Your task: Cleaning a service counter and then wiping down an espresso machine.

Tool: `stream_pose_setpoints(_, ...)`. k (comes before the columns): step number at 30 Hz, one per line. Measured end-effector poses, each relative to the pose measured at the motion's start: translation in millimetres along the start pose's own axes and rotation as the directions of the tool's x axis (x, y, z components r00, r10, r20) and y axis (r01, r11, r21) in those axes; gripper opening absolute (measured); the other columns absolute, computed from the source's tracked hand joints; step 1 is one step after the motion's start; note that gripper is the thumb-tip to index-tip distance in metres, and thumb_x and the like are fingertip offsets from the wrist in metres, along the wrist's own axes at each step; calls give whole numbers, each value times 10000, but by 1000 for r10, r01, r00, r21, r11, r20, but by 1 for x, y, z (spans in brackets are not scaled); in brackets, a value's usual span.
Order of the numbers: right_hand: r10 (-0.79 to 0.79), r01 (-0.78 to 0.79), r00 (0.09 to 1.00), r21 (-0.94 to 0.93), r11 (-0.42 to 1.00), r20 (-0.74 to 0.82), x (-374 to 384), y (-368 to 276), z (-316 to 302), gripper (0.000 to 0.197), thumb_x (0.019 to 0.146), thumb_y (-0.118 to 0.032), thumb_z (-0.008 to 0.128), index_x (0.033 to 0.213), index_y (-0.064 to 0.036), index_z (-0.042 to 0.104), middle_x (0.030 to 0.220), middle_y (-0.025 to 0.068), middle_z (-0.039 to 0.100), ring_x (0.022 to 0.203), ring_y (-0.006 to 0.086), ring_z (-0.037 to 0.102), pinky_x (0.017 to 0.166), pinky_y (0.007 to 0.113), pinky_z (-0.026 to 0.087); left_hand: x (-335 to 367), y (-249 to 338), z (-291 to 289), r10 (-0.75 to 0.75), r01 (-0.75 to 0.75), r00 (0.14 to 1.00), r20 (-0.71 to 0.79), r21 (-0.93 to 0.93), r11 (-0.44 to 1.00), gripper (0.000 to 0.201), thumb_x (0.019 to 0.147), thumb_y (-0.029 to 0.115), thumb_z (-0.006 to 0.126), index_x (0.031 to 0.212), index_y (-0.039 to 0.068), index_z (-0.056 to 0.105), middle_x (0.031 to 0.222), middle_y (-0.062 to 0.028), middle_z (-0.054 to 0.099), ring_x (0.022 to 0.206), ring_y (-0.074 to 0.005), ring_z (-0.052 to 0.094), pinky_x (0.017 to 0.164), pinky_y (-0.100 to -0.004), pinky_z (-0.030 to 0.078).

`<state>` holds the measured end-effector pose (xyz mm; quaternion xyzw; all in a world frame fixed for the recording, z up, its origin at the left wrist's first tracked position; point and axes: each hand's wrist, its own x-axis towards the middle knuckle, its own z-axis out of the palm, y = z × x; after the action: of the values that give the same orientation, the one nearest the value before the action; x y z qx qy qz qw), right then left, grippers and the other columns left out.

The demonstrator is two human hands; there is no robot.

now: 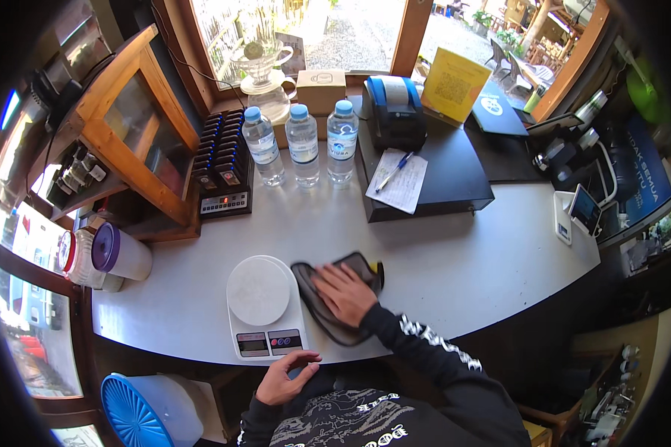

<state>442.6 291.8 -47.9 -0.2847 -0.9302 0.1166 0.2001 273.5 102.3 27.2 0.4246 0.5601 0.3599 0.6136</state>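
Dark grey, black-edged fabric piece [339, 331] lies near the front edge of the pale grey surface [462, 276], beneath the flattened right hand [347, 296]; apart from it, the loosely curved left hand [285, 378] is at that edge, beside a white, round-topped digital scale [259, 290]

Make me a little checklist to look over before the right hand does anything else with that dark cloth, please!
1. Right hand on the dark cloth: ok, it lies spread over it.
2. Left hand free: ok, it seems to hold nothing.
3. Space between cloth and white scale: not ok, the cloth is right beside it.
4. Scale's reading: cannot tell, the display is too small.
5. Three water bottles upright: ok.
6. Pen on the paper: ok.
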Motion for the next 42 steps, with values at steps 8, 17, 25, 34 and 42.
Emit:
stream_pose_setpoints(8,313,-213,920,370,904,-236,-56,5,-58,349,867,-139,623,1210,-79,596,1230,150,575,1227,350,492,1040,447,378,87,11,101,450,-346,889,-89,512,786,578,890,247,638,1371,23,407,1394,-255,387,1332,-391,351,1076,-543,269)
stream_pose_setpoints(17,571,-544,755,176,820,-324,-122,29,-78,464,811,-219,673,1243,-81,571,1104,133,626,1045,334,577,892,430,433,125,-24,111,490,-228,872,23,904,363,866,847,564,577,1493,87,252,1545,-261,135,1442,-440,69,1074,-688,41)
stream_pose_setpoints(25,750,-544,577,531,649,-325,-113,-4,-67,563,827,-181,684,1331,-55,467,1267,195,570,1101,409,575,917,424,471,122,-16,105,456,-357,872,176,867,348,832,858,616,539,1505,170,266,1552,-265,97,1442,-439,64,1105,-637,47)
stream_pose_setpoints(34,924,-740,291,553,383,-249,-170,-32,-89,456,822,-116,684,1244,-45,527,998,163,595,712,231,627,603,340,505,120,-22,100,388,-132,919,-75,867,480,819,891,579,504,1503,100,248,1538,-308,69,1445,-443,19,1132,-583,13)
stream_pose_setpoints(42,811,-722,534,369,585,-239,-109,-68,-47,534,894,-323,601,1368,-119,465,1430,207,403,1359,379,342,1095,580,239,108,-31,102,512,-528,845,154,390,754,625,883,275,616,1415,49,378,1427,-270,367,1350,-401,340,1094,-511,261)
